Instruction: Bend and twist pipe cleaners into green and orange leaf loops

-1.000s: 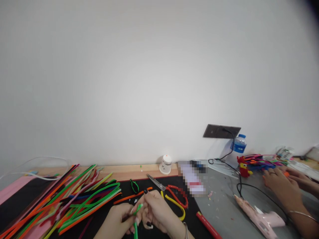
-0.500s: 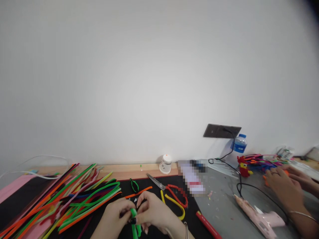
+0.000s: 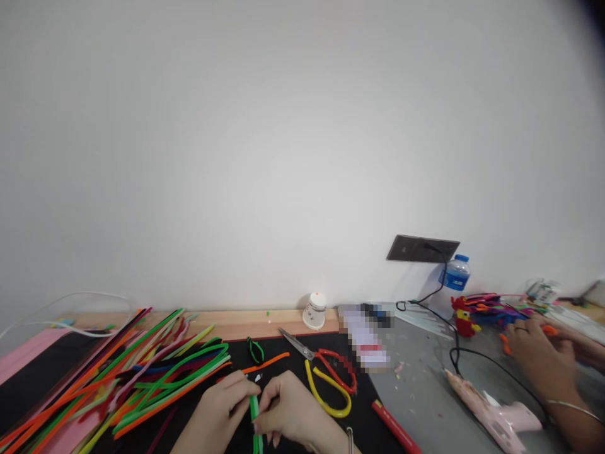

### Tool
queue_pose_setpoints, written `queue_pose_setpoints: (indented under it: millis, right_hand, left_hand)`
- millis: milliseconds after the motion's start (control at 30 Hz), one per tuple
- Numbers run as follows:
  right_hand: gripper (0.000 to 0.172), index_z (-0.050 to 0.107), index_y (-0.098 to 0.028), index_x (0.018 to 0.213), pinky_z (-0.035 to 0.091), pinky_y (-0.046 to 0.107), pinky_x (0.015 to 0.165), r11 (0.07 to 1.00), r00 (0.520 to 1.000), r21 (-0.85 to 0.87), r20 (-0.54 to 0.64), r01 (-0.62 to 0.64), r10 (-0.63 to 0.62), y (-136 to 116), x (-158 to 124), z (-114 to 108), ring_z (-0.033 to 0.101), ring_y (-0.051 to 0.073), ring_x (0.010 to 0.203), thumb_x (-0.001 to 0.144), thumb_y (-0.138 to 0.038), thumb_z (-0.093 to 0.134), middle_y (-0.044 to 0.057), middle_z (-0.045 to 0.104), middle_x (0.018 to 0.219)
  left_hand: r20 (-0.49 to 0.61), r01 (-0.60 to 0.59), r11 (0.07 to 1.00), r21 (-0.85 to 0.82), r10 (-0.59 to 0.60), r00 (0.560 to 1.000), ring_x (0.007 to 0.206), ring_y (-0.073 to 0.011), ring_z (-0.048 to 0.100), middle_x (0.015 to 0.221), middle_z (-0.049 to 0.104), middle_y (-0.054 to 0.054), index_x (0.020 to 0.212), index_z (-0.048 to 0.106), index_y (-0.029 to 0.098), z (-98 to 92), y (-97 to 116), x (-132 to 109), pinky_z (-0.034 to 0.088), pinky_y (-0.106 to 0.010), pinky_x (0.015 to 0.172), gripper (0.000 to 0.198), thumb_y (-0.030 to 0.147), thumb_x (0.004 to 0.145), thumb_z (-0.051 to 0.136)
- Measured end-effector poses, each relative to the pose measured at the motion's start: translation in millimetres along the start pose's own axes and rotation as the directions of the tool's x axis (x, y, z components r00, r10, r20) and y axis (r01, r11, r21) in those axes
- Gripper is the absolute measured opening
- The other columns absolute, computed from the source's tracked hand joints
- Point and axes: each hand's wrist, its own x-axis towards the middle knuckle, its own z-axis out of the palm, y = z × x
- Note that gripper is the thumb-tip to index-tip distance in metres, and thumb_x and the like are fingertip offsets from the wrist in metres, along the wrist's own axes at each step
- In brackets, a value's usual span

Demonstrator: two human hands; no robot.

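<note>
Between my two hands runs a green pipe cleaner (image 3: 254, 410), which looks doubled into parallel strands. My left hand (image 3: 222, 407) pinches its upper end. Just lower down, my right hand (image 3: 288, 407) grips it between thumb and fingers. The lower part hangs out of the picture. Beyond my hands a small green and black pipe-cleaner loop (image 3: 256, 352) and an orange pipe cleaner (image 3: 271, 361) lie on the black mat (image 3: 278, 345). Scissors (image 3: 314, 362) with one red and one yellow handle lie open to the right of them.
Pipe cleaners of many colours (image 3: 161, 384) are heaped at left. A white paper cup (image 3: 315, 311) stands by the wall. Rightward lie a red tool handle (image 3: 394, 427) and a pink glue gun (image 3: 491, 413) with its black cord (image 3: 505, 362). A co-worker's hands (image 3: 539, 353) hold something orange.
My right hand has slid a little down the green pipe cleaner, and its thumb has shifted lower. The strand now stands straighter between my hands. The co-worker's hands have moved slightly.
</note>
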Motion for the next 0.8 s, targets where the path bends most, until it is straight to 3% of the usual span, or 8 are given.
queue_pose_setpoints:
  millis: [100, 200, 400, 600, 733, 800]
  right_hand:
    - [0.008, 0.057, -0.012, 0.047, 0.029, 0.013, 0.028, 0.988, 0.993, -0.126, -0.065, 0.087, -0.096, -2.1, -2.0, -0.6, 0.042, 0.003, 0.03, 0.049, -0.008, 0.064, -0.004, 0.053, 0.051]
    - [0.008, 0.059, -0.012, 0.048, 0.028, 0.013, 0.028, 0.975, 0.984, -0.157, -0.057, 0.158, -0.168, -2.0, -2.5, -2.0, 0.042, 0.001, 0.031, 0.048, -0.007, 0.065, -0.002, 0.058, 0.067]
    - [0.01, 0.054, -0.013, 0.046, 0.026, 0.014, 0.03, 0.989, 0.997, -0.14, -0.056, 0.052, -0.06, 1.8, -0.2, -3.1, 0.04, 0.004, 0.031, 0.048, -0.008, 0.062, -0.007, 0.046, 0.037]
    - [0.011, 0.052, -0.013, 0.046, 0.035, 0.016, 0.036, 0.999, 0.999, 0.015, 0.023, 0.045, -0.046, -1.5, 1.2, -1.8, 0.045, 0.006, 0.033, 0.048, -0.007, 0.062, -0.006, 0.05, 0.037]
    - [0.015, 0.051, -0.013, 0.047, 0.038, 0.019, 0.04, 0.982, 0.995, 0.16, -0.012, 0.098, -0.097, -5.3, 2.5, -4.1, 0.048, 0.008, 0.036, 0.047, -0.01, 0.066, -0.004, 0.052, 0.039]
    - [0.019, 0.051, -0.013, 0.048, 0.038, 0.019, 0.041, 0.964, 0.987, 0.215, -0.025, 0.159, -0.158, -7.6, 3.0, -7.2, 0.048, 0.007, 0.037, 0.048, -0.015, 0.07, -0.004, 0.053, 0.041]
  left_hand:
    - [0.012, -0.017, 0.999, 0.032, 0.017, 1.0, 0.065, -0.0156, 0.056, 0.069, 0.059, -0.002, 0.07, 0.066, 0.024, 0.9, -2.8, -1.0, 0.04, -0.019, 0.06, 0.019, 0.014, 0.076, 0.051]
    - [0.036, -0.038, 0.997, 0.065, 0.036, 0.999, 0.067, -0.0147, 0.057, 0.071, 0.058, -0.001, 0.073, 0.065, 0.024, 1.8, -5.9, -2.1, 0.04, -0.018, 0.06, 0.018, 0.016, 0.078, 0.05]
    - [0.048, -0.088, 0.989, 0.117, 0.082, 0.995, 0.066, -0.0122, 0.056, 0.072, 0.055, 0.001, 0.076, 0.062, 0.023, 2.8, -5.9, -4.4, 0.04, -0.018, 0.06, 0.02, 0.015, 0.082, 0.045]
    - [-0.024, -0.108, 0.993, 0.053, 0.11, 0.994, 0.066, -0.0125, 0.058, 0.072, 0.058, 0.0, 0.078, 0.064, 0.023, 1.0, -3.3, -4.2, 0.043, -0.018, 0.061, 0.018, 0.014, 0.08, 0.048]
    - [-0.116, 0.021, 0.988, -0.15, -0.039, 0.992, 0.082, -0.0176, 0.06, 0.087, 0.065, -0.003, 0.088, 0.064, 0.024, 0.1, -4.2, -0.5, 0.047, -0.022, 0.072, 0.014, 0.022, 0.076, 0.056]
    - [-0.092, 0.129, 0.936, -0.327, -0.168, 0.982, 0.092, -0.0207, 0.059, 0.098, 0.065, -0.004, 0.096, 0.062, 0.024, 1.1, -5.3, 2.1, 0.048, -0.025, 0.076, 0.022, 0.03, 0.075, 0.058]
